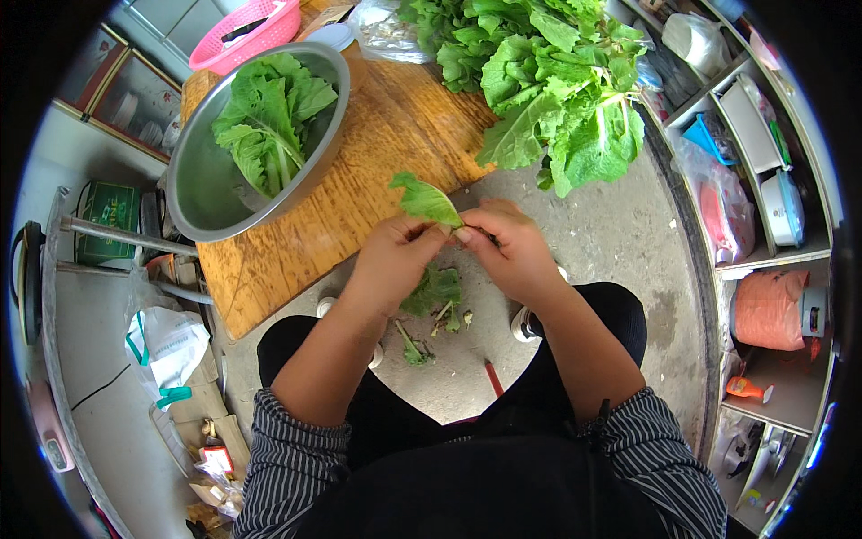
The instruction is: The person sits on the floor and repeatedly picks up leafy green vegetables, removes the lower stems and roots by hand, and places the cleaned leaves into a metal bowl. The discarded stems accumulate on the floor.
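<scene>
Between both hands is one small green leaf of a leafy vegetable, pinched near its stem end. My left hand grips it with thumb and fingers from the left. From the right, the thumb and forefinger of my right hand close on the same end, the fingertips of both hands almost touching. A steel basin stands tilted in view on the wooden table, with several leaves inside. A large heap of leafy greens lies at the table's far right corner and overhangs its edge.
Leaf scraps and trimmed stems lie on the concrete floor between my feet, near a red-handled object. A pink plastic basket and a bag sit at the table's back. Shelves run along the right.
</scene>
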`<state>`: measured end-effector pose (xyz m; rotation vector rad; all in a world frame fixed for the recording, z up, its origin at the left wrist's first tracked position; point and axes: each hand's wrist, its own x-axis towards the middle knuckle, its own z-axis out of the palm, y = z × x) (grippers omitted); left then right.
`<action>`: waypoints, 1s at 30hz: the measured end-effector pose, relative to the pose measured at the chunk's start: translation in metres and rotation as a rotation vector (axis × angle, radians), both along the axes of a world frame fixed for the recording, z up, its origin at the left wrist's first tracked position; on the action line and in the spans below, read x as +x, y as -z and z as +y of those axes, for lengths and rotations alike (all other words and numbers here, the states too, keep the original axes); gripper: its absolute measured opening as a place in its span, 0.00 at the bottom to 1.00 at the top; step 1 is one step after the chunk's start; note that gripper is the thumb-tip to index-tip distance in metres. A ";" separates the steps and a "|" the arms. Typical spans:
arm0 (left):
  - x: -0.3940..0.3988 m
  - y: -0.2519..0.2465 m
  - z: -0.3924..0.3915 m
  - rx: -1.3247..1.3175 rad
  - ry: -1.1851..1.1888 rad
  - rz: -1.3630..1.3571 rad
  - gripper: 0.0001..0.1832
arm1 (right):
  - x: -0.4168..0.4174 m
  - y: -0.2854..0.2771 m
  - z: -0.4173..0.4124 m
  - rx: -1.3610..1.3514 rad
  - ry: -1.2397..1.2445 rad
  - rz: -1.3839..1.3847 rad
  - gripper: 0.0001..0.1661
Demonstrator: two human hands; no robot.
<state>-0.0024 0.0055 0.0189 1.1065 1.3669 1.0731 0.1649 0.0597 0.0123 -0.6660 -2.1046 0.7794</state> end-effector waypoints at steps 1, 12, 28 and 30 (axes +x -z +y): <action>-0.004 0.001 0.002 -0.099 0.000 -0.281 0.05 | 0.000 -0.001 0.000 0.008 -0.020 0.038 0.04; -0.027 -0.021 0.005 0.239 -0.080 -0.246 0.07 | 0.014 -0.011 -0.002 -0.553 -0.230 -0.074 0.08; -0.018 -0.018 -0.003 0.503 0.452 0.732 0.10 | 0.013 -0.003 0.000 -0.427 -0.228 -0.315 0.10; -0.016 -0.017 -0.003 0.506 0.445 0.744 0.08 | 0.013 -0.004 0.001 -0.397 -0.234 -0.336 0.10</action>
